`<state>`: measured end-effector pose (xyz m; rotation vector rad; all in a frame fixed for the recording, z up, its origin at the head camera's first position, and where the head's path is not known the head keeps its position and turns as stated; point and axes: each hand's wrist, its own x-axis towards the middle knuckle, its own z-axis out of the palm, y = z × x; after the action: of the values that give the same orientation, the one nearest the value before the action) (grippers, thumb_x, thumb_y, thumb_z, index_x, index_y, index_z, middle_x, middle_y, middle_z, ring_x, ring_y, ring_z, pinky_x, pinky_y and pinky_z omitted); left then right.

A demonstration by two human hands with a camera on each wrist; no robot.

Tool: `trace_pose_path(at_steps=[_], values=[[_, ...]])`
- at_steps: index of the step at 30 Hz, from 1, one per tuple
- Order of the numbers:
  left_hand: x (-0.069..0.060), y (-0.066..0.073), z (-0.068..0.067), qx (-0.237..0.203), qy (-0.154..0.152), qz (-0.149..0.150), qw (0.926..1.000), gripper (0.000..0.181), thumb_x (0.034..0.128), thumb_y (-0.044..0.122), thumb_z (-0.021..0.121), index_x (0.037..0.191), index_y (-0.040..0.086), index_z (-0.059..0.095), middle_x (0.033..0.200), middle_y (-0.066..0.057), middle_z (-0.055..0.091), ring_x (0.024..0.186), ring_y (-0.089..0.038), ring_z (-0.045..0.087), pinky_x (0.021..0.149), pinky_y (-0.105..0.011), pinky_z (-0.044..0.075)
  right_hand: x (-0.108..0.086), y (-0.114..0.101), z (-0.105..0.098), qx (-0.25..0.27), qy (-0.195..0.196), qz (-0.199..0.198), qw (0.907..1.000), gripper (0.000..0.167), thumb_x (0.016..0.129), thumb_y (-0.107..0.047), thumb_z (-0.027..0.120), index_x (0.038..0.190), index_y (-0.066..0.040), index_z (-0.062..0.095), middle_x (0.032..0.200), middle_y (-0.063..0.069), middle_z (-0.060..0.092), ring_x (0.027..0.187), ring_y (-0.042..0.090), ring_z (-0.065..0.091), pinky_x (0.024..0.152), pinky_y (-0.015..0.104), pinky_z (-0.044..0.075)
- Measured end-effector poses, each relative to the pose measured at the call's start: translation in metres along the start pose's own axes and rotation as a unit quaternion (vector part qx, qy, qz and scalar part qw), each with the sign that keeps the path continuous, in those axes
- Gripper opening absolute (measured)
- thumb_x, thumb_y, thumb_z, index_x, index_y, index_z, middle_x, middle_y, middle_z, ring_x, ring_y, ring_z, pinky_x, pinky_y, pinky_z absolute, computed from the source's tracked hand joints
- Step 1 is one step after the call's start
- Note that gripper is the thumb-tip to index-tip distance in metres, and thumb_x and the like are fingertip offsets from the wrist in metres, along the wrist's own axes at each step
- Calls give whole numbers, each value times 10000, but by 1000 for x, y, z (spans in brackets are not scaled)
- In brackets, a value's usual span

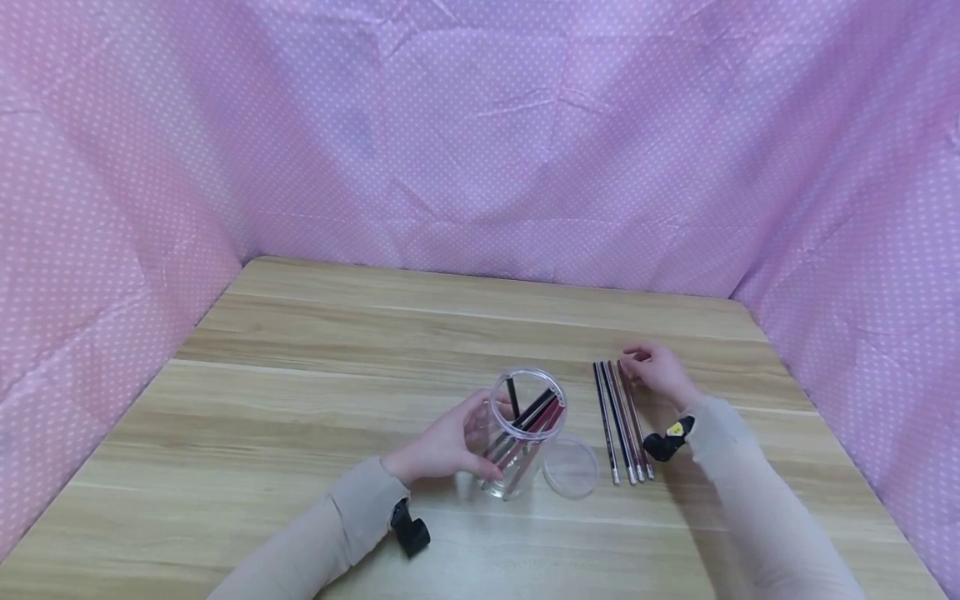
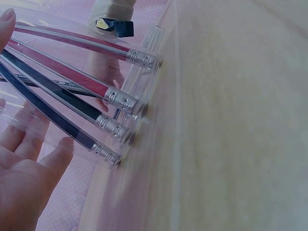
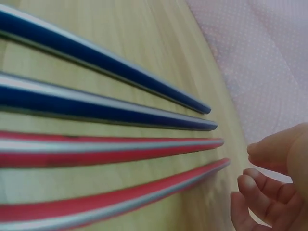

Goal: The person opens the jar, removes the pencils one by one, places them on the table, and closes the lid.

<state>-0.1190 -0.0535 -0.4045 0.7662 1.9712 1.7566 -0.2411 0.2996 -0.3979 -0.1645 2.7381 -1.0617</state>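
Note:
My left hand point(image 1: 447, 442) is curled round a clear, open jar point(image 1: 528, 435), thumb on the near side. Inside, several red and dark pencils point(image 2: 57, 73) lean with metal-banded ends at the bottom; in the left wrist view the left hand point(image 2: 29, 168) is beside the jar wall. To the jar's right, two dark blue pencils point(image 3: 115, 65) and two red ones point(image 3: 120, 196) lie side by side on the table. Just past their far ends is my right hand point(image 1: 660, 372), fingers loosely bent; the right wrist view shows the right hand point(image 3: 274, 180) holding nothing, a small gap from the tips.
A clear round lid point(image 1: 571, 468) lies on the wooden table point(image 1: 337, 333) between the jar and the row of pencils. Pink dotted cloth point(image 1: 480, 150) hangs behind the table and along both sides.

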Motion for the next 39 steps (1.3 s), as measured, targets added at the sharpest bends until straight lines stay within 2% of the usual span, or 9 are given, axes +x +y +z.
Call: trace_pose_path(at_steps=[6, 15, 19, 25, 32, 39], values=[[0, 0, 0, -95, -8, 0, 10000, 857, 648, -33, 786, 1375, 115, 355, 1416, -99, 477, 1368, -269, 373, 1149, -480, 267, -6, -7, -2, -355, 275, -341, 9984, 339, 952, -135, 520, 1234, 53, 541, 1103, 250, 604, 981, 334, 575, 809, 408, 522], [0, 1, 1, -55, 6, -20, 10000, 848, 651, -31, 784, 1373, 117, 365, 1425, -109, 465, 1376, -272, 360, 1153, -497, 249, -12, -26, 3, -497, 423, -747, 9951, 311, 948, -119, 529, 1196, 62, 573, 1050, 228, 630, 878, 274, 589, 681, 261, 490], [1, 1, 2, -38, 13, -46, 10000, 852, 654, -24, 788, 1377, 120, 360, 1420, -104, 473, 1370, -280, 368, 1148, -501, 261, -16, -36, 5, -439, 369, -901, 9943, 302, 944, -114, 541, 1187, 60, 583, 1026, 211, 638, 825, 230, 587, 631, 243, 495], [0, 1, 2, -57, 29, -76, 10000, 855, 651, -15, 789, 1376, 140, 363, 1429, -106, 464, 1378, -285, 355, 1147, -514, 254, -24, -50, 6, -440, 359, -1303, 9898, 292, 933, -112, 555, 1161, 65, 595, 1021, 217, 649, 844, 244, 605, 661, 263, 485], [0, -1, 2, 9, -6, 81, 10000, 861, 656, 8, 798, 1382, 149, 357, 1414, -112, 474, 1361, -295, 380, 1138, -519, 271, -32, -63, 5, -376, 381, -1592, 9858, 285, 932, -130, 566, 1157, 39, 610, 1003, 180, 665, 846, 219, 604, 675, 275, 493], [0, -4, 4, 67, 28, 24, 10000, 860, 660, 19, 803, 1383, 163, 360, 1416, -104, 473, 1360, -290, 381, 1137, -518, 274, -46, -79, 6, -176, 269, -1823, 9827, 260, 924, -109, 580, 1149, 15, 621, 992, 162, 665, 805, 179, 587, 608, 232, 497]])
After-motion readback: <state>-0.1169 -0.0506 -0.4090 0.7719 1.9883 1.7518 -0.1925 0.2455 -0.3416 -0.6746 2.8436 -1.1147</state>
